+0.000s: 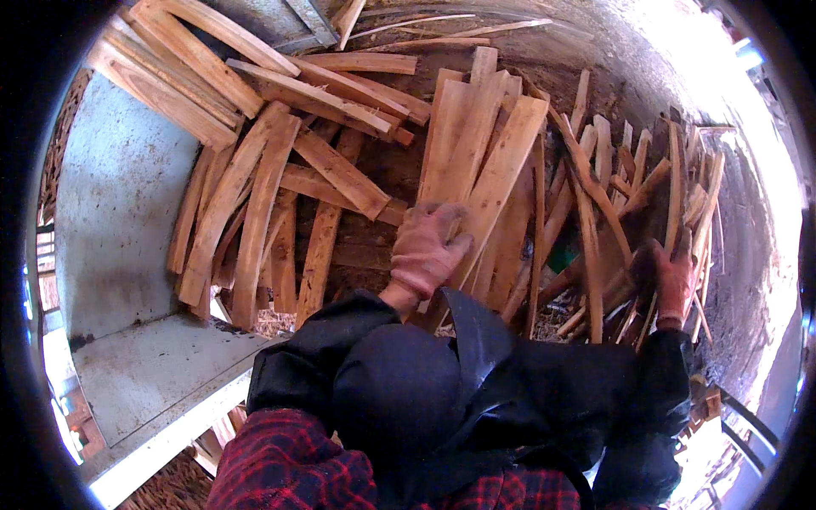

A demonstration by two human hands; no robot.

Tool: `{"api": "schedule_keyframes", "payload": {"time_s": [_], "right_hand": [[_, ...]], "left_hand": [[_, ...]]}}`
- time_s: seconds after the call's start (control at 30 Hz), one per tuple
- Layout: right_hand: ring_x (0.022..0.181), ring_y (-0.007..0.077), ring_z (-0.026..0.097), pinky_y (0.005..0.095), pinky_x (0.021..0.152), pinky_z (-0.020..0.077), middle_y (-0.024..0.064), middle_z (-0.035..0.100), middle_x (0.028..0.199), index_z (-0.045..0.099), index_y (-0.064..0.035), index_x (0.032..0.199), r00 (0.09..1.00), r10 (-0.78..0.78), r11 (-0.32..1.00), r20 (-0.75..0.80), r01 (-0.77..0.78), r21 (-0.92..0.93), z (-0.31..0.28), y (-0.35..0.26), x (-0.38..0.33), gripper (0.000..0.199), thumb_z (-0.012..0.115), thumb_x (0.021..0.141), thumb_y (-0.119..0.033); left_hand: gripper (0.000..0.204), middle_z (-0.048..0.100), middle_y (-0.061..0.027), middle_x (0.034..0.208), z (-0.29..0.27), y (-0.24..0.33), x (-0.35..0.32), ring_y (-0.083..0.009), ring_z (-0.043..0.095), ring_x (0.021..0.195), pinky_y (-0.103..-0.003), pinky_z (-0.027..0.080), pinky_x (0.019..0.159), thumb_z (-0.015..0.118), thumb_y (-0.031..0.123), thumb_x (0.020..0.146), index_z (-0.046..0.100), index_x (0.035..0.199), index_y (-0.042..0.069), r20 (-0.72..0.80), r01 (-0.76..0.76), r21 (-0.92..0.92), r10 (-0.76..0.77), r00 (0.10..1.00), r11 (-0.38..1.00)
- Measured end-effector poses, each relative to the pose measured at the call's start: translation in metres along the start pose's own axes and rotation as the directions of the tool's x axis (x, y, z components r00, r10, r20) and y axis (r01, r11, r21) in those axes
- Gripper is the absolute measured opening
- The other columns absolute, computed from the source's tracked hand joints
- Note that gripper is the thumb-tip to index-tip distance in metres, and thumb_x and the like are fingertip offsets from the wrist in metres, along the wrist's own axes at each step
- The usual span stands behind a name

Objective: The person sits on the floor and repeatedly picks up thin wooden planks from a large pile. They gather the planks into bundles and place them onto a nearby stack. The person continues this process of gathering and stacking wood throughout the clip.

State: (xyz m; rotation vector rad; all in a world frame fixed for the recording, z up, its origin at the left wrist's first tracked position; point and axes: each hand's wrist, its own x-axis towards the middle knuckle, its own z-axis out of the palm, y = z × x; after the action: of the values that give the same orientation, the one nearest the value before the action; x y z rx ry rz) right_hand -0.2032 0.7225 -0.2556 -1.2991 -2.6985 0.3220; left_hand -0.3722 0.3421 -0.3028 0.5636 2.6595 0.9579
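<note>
The left hand (pixel 429 249), in a pinkish glove, lies over the near part of a bundle of flat boards (pixel 463 136) in the middle; its fingers are bent and its thumb points to the right, though I cannot tell whether it is clamped on them; the right hand (pixel 674 280), gloved too, is among thin strips (pixel 589 263) at the right (its fingers are dark and blurred, so I cannot tell whether they are apart or closed on a strip).

The boards look dry, stiff and fairly light one by one, heavier as a bundle; their sawn faces should grip well against a glove, while the edges may splinter; a hold across both long edges, near the middle, seems steadiest; the strips look springier and likelier to snap.

On the left, a crossed heap of planks (pixel 268 212) stands close to a grey metal panel (pixel 127 161); at the right the strips crowd near a pale wall (pixel 752 195); the freer room seems to be the dark gap between planks and bundle.
</note>
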Motion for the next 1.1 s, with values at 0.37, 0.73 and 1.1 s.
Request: {"api": "schedule_keyframes", "payload": {"time_s": [0.37,0.73,1.1], "right_hand": [[0.111,0.0389,0.059,0.0427,0.095,0.0444,0.0227,0.059,0.127,0.041,-0.0114,0.145,0.999,-0.004,1.000,0.034,0.004,-0.013,0.004,0.010,0.001,0.079,0.070,0.081,-0.049],[0.124,0.0380,0.051,0.0409,0.103,0.0400,0.0190,0.050,0.141,0.037,-0.0101,0.148,0.995,-0.026,0.997,0.095,0.019,0.074,0.012,0.022,0.012,0.080,0.066,0.085,-0.049],[0.120,0.0377,0.054,0.0439,0.098,0.0429,0.0214,0.053,0.137,0.040,-0.0082,0.146,0.993,0.029,0.999,0.112,-0.033,0.031,0.006,0.009,0.008,0.077,0.068,0.084,-0.044]], "left_hand": [[0.074,0.055,-0.0204,0.134,-0.025,-0.056,-0.004,-0.0343,0.050,0.127,-0.039,0.039,0.105,0.073,0.044,0.077,0.051,0.135,0.003,-0.060,0.362,-0.300,-0.397,0.916,0.883],[0.088,0.066,-0.0201,0.115,-0.031,-0.119,0.054,-0.0339,0.061,0.111,-0.043,0.049,0.091,0.079,0.049,0.069,0.049,0.134,-0.001,-0.216,0.625,-0.470,-0.767,0.604,0.624],[0.075,0.057,-0.0133,0.129,-0.021,-0.150,0.029,-0.0247,0.051,0.119,-0.032,0.043,0.093,0.076,0.045,0.079,0.053,0.131,-0.003,0.211,0.572,-0.793,-0.787,0.580,0.210]]}}
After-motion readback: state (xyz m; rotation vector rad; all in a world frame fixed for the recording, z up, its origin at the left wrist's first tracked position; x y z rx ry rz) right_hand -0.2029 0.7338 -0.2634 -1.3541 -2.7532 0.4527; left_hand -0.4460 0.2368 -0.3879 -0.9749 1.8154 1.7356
